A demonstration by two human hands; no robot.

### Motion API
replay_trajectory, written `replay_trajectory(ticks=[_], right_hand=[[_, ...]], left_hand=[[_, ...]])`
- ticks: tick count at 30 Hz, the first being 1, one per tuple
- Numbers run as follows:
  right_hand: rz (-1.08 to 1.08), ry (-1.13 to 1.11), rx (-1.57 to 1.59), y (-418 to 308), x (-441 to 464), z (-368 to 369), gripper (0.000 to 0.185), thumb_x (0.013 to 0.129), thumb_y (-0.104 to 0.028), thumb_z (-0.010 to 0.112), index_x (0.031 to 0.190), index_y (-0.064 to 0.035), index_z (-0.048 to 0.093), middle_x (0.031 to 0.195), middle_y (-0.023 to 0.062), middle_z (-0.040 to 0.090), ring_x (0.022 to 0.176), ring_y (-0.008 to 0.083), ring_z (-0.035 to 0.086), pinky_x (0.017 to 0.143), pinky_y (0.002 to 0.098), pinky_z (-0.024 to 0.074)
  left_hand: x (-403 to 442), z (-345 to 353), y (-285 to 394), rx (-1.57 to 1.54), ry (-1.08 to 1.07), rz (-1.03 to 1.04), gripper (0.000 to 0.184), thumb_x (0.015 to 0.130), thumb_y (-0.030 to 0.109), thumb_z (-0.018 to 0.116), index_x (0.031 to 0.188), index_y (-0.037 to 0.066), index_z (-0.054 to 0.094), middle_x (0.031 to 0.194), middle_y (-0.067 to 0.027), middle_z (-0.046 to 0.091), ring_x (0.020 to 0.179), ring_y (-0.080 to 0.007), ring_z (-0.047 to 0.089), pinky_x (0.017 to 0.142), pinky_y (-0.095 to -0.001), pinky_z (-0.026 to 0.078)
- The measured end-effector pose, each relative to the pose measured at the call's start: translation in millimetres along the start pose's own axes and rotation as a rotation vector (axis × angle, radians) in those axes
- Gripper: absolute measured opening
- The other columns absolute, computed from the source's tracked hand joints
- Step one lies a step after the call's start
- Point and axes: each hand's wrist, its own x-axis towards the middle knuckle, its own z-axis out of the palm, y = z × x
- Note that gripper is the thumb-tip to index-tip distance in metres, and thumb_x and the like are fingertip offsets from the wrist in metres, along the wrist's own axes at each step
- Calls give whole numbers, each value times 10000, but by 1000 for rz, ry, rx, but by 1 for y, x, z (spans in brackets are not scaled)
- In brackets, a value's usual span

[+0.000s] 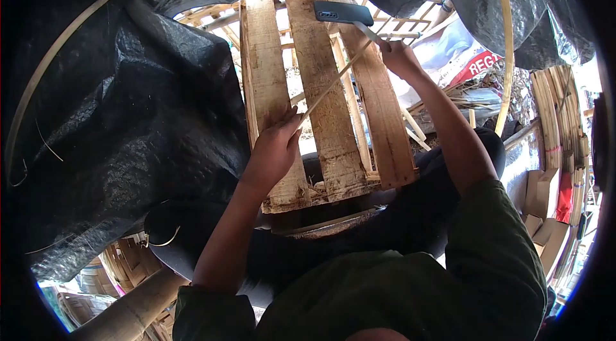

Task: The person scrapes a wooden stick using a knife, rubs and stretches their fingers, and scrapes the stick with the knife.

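Note:
A thin light strip runs diagonally above a low bench of wooden slats. Its lower end is in my left hand, whose fingers are closed round it over the left slat. My right hand is closed on the handle of a knife, and the blade points up and left, touching or very near the strip's upper end. Just beyond the blade a dark phone lies across the far part of the slats.
Black plastic sheeting hangs at the left and overhead. A bent cane curves down on the right. Beyond the bench lies a white and red sack. Bundled wood strips stand at far right, and a thick bamboo pole at lower left.

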Motion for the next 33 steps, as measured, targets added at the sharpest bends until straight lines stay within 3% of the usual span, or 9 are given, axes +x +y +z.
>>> replay_trajectory(ticks=[1, 4, 10, 13, 15, 21, 22, 25, 33], right_hand=[[139, -106, 104, -17, -11, -12, 561, 1006, -430, 403, 966, 64, 665, 791, 242, 688, 628, 334, 693, 549, 428, 560], [100, -103, 52, -19, -15, -10, 579, 1011, -444, 401, 964, 77, 650, 716, 207, 669, 523, 279, 661, 447, 387, 531], [92, -408, 99, -39, -40, -4, 484, 1015, -390, 440, 1051, 33, 673, 619, 128, 613, 476, 205, 593, 416, 348, 486], [-40, -422, 139, -57, -69, 4, 447, 1008, -369, 462, 1050, 18, 682, 650, 140, 637, 530, 235, 629, 476, 380, 508], [-215, -262, 153, -43, -66, 21, 497, 1021, -399, 464, 922, 46, 663, 550, 73, 551, 466, 158, 541, 435, 366, 437], [74, -85, -7, -9, -6, -5, 690, 951, -605, 469, 833, 41, 682, 577, 134, 606, 486, 234, 616, 441, 392, 487], [63, -59, -14, -10, -4, -9, 668, 948, -568, 502, 945, 72, 691, 796, 297, 679, 828, 433, 695, 729, 491, 542], [55, -29, 17, -10, -6, -7, 681, 949, -577, 495, 991, 76, 685, 845, 311, 681, 864, 452, 687, 777, 493, 538], [210, -155, 64, -24, -16, -13, 735, 953, -633, 441, 907, 65, 665, 677, 173, 649, 547, 250, 658, 440, 384, 508]], left_hand=[[0, 1, -1, 91, 21, 72, 325, 946, 49, 571, 1262, -26, 586, 1305, -254, 574, 1287, -385, 499, 1036, -410, 431], [-1, 0, 3, -92, -38, -40, 336, 947, 36, 559, 1278, -21, 577, 1309, -258, 567, 1314, -391, 466, 1095, -421, 378], [-1, 3, 0, -50, -35, 17, 352, 941, 29, 562, 1289, -22, 563, 1302, -263, 566, 1304, -398, 469, 1072, -427, 409], [-6, 15, 3, -58, -36, -4, 294, 952, 49, 534, 1232, -26, 577, 1243, -252, 598, 1220, -400, 530, 1144, -485, 327], [-6, 17, 5, -7, -21, -2, 292, 954, 48, 532, 1231, -31, 578, 1249, -250, 596, 1252, -400, 505, 1145, -483, 330], [0, 2, 3, 69, 37, 64, 314, 942, 45, 570, 1249, -17, 589, 1317, -235, 568, 1301, -402, 470, 1067, -427, 418], [0, 2, 3, 184, 97, 144, 307, 944, 47, 570, 1244, -11, 595, 1322, -233, 567, 1305, -397, 469, 1061, -424, 420], [0, -2, 2, 139, 10, 31, 310, 949, 57, 565, 1252, -3, 590, 1326, -237, 565, 1315, -387, 466, 1065, -418, 416], [5, -4, 1, -18, -38, -3, 272, 966, 74, 537, 1210, -32, 592, 1294, -274, 564, 1297, -407, 461, 1085, -449, 391]])
